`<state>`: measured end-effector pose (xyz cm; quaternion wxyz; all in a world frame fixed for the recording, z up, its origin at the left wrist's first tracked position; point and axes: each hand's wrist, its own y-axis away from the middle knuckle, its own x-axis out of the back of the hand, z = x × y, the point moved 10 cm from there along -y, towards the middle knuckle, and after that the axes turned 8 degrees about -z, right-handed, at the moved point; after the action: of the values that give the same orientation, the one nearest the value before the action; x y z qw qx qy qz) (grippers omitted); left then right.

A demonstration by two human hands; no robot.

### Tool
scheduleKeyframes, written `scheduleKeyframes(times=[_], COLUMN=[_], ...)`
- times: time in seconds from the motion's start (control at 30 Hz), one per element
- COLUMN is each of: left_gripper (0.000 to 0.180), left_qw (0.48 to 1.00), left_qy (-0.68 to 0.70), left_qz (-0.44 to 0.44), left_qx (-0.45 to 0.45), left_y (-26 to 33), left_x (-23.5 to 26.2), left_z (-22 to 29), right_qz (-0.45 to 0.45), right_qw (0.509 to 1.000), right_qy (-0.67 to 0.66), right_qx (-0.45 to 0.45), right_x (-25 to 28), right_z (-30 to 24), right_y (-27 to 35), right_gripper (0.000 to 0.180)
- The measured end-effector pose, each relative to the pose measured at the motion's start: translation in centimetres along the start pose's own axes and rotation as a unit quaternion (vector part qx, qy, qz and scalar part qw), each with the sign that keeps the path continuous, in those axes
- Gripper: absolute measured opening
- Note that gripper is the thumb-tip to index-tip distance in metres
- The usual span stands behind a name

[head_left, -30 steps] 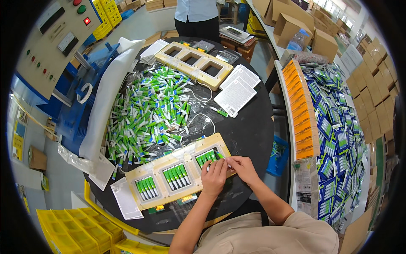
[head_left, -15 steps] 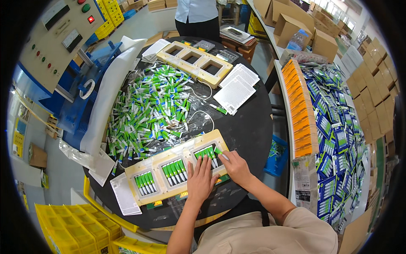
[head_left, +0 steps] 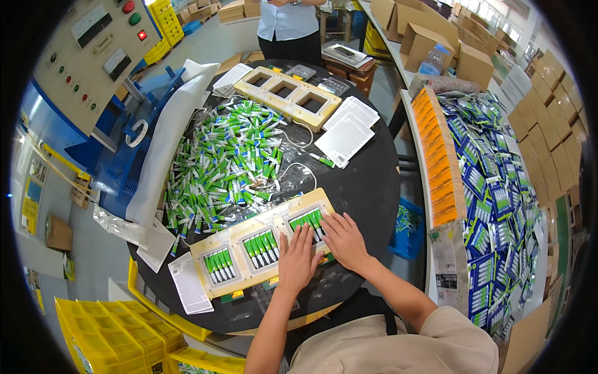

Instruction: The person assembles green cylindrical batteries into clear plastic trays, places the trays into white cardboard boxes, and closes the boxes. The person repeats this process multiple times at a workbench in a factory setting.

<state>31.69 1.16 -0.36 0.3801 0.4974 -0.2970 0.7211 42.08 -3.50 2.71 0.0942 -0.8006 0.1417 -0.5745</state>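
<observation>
A cream tray (head_left: 233,242) with three square windows lies slantwise at the near side of the round black table. Small green-and-white tubes (head_left: 261,249) stand side by side in each window. Over the right window, my left hand (head_left: 298,260) rests with its fingers stretched out on the tubes' lower ends. My right hand (head_left: 344,240) lies at that window's right edge, fingers extended and touching the tubes; no loose tube shows in it. Both hands partly hide the tubes there.
A big heap of loose tubes (head_left: 227,159) covers the table's left part. Beyond it lie a second, unfilled tray (head_left: 288,92) and white printed cards (head_left: 344,140). A blue machine (head_left: 134,162) stands left, yellow crates (head_left: 112,330) near left. Packed blister cards (head_left: 492,206) fill the right bench.
The tube held in my right hand has gone down into the right window, and its fingers have flattened out. My left hand stays over the same window. The view has shifted slightly.
</observation>
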Motion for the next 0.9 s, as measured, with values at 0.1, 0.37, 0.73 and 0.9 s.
scheduleKeyframes(times=[0.1, 0.37, 0.73, 0.9], left_gripper=[0.07, 0.058, 0.029, 0.033], left_qw=[0.999, 0.98, 0.85, 0.681], left_qy=[-0.02, -0.036, 0.273, 0.35], left_qz=[-0.008, -0.16, -0.027, -0.03], left_qx=[-0.039, -0.112, -0.45, -0.643], left_y=[0.3, -1.4, 6.0, 18.6], left_x=[-0.3, -3.0, 7.2, 13.3], left_z=[0.1, -2.1, 26.8, 47.2], right_qz=[-0.015, 0.26, 0.177, 0.326], right_qw=[0.999, 0.952, 0.63, 0.487], right_qy=[0.008, 0.04, 0.172, 0.432], right_qx=[-0.039, -0.16, -0.736, -0.685], right_x=[2.2, 19.2, 43.3, 56.2], right_z=[0.1, -3.3, -25.6, -37.1], right_y=[0.0, 9.8, 49.6, 72.4], right_gripper=[0.039, 0.027, 0.024, 0.019])
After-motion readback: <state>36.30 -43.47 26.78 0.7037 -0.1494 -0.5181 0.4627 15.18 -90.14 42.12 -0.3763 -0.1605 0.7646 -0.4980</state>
